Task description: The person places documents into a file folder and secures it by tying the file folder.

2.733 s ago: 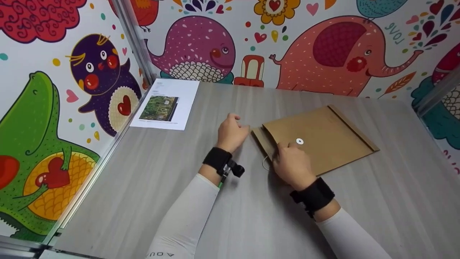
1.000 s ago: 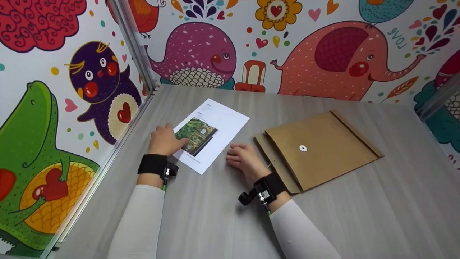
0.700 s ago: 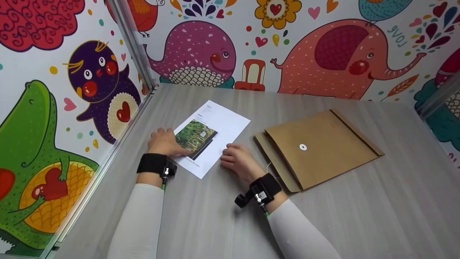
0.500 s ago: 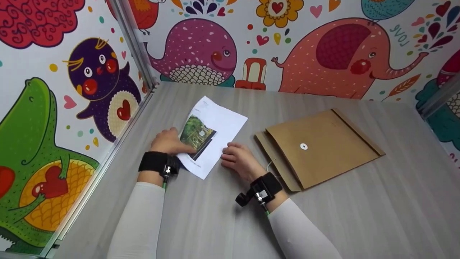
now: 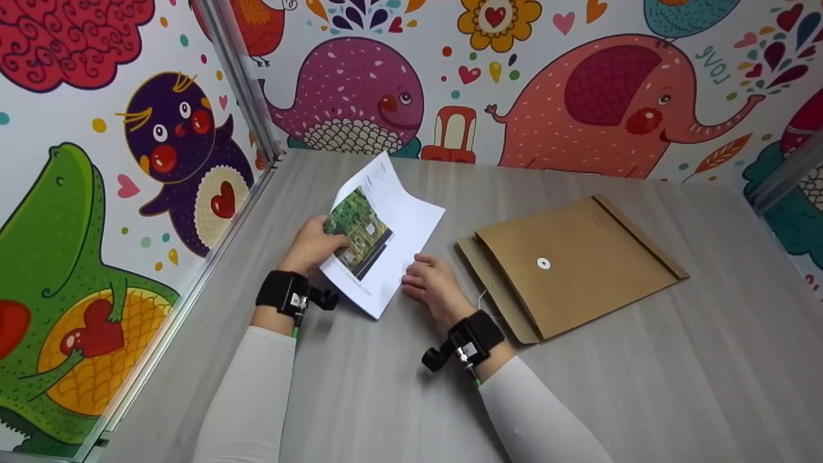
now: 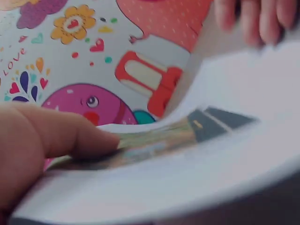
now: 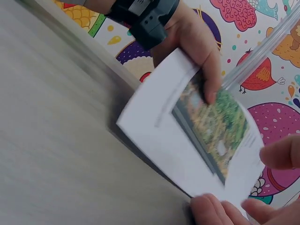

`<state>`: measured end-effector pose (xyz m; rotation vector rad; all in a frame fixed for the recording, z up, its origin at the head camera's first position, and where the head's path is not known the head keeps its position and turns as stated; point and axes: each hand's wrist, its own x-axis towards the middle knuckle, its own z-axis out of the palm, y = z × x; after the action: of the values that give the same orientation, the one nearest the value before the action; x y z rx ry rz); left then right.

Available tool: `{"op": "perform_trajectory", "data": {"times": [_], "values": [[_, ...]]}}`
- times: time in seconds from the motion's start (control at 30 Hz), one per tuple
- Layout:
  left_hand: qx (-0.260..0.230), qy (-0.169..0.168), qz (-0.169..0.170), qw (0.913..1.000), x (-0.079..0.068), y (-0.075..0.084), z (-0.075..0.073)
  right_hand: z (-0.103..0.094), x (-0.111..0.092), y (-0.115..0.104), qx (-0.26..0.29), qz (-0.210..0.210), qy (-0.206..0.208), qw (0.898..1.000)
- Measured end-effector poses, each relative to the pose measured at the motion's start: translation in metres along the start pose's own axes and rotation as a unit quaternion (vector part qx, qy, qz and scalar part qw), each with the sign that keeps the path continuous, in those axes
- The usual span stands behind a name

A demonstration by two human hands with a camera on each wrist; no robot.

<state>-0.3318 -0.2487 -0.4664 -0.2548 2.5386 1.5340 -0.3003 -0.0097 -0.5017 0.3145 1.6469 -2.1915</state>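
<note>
Comparing with the earlier frame, we note the white rectangular paper sheet with a green photo print point(image 5: 400, 245) curled higher at the left hand point(image 5: 314, 245), which pinches its edge, thumb on top. Sheet's opposite edge is just left of the right hand point(image 5: 437, 288), fingers relaxed; contact unclear. Flat brown cardboard envelope point(image 5: 572, 276), unmoved, lies right of that hand.

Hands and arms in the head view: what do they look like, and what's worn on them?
The left hand and right hand are a person's, ungloved. White, close-fitting sleeves end short of black wristbands. Each band carries a small black device jutting out, a silvery fitting and a thin green strip, perhaps a cable.
</note>
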Motion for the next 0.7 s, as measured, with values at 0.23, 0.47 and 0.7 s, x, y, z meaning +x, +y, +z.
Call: {"op": "perform_trajectory", "data": {"times": [0.23,0.47,0.7], "values": [[-0.093,0.016,0.04,0.9947,-0.013,0.025,0.009,-0.01,0.0,-0.006,0.018,-0.029,0.054,0.998],[-0.168,0.018,0.088,0.9816,-0.025,0.043,0.018,-0.022,0.001,-0.012,0.042,-0.053,0.008,0.998],[-0.159,-0.023,0.108,0.981,-0.029,0.048,0.033,-0.022,0.002,-0.023,0.078,-0.15,0.037,0.985]]}}
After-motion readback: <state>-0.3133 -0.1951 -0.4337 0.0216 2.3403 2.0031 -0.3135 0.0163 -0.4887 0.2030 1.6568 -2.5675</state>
